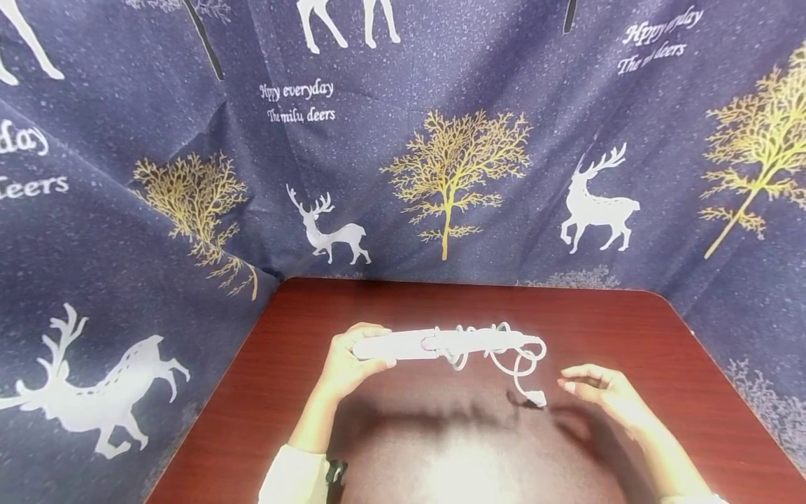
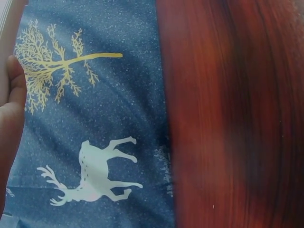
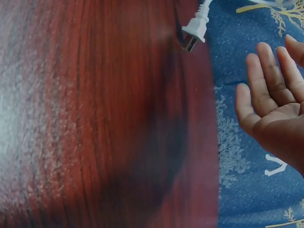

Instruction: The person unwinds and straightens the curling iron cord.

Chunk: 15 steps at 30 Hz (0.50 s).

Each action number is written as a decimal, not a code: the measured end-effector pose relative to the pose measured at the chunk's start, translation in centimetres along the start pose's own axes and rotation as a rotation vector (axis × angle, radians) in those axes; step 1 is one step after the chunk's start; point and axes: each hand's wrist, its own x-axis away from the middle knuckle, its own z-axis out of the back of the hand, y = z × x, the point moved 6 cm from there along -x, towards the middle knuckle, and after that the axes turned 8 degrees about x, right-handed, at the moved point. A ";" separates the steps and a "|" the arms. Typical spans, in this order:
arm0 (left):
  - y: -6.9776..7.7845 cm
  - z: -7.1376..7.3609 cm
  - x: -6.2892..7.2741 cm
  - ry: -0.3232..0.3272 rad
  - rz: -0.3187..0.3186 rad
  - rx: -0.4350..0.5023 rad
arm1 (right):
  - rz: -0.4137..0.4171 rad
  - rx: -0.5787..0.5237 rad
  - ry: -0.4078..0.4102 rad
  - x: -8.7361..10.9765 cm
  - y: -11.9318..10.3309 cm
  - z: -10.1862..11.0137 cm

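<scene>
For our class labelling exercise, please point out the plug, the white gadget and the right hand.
Plug (image 3: 195,28): right wrist view, on its white body.
White gadget (image 1: 415,345): head view, on its smooth body, near the middle.
Right hand (image 1: 613,397): head view, on the middle of the hand.

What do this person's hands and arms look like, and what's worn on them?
The left hand and right hand wear no gloves. The left arm has a white sleeve, with a small dark item beside it, unclear what; a white cuff edge shows on the right.
</scene>
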 end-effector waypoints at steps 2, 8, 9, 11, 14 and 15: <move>0.2 0.0 -0.1 0.004 -0.001 0.001 | 0.003 0.007 0.009 -0.3 -0.1 0.0; 0.6 0.1 -0.2 0.002 0.010 -0.012 | 0.134 0.001 0.007 -1.2 -2.1 -0.7; 0.6 0.2 -0.2 0.000 0.014 -0.015 | 0.168 -0.007 0.008 -1.3 -2.9 -0.9; 0.7 0.2 -0.1 -0.005 0.022 -0.022 | 0.221 -0.012 0.019 -1.4 -4.4 -1.4; 0.6 0.4 0.0 -0.009 0.039 -0.024 | 0.229 -0.024 0.046 -1.4 -6.1 -2.0; 0.6 0.4 0.0 -0.011 0.045 -0.024 | 0.232 -0.031 0.046 -1.4 -6.3 -2.2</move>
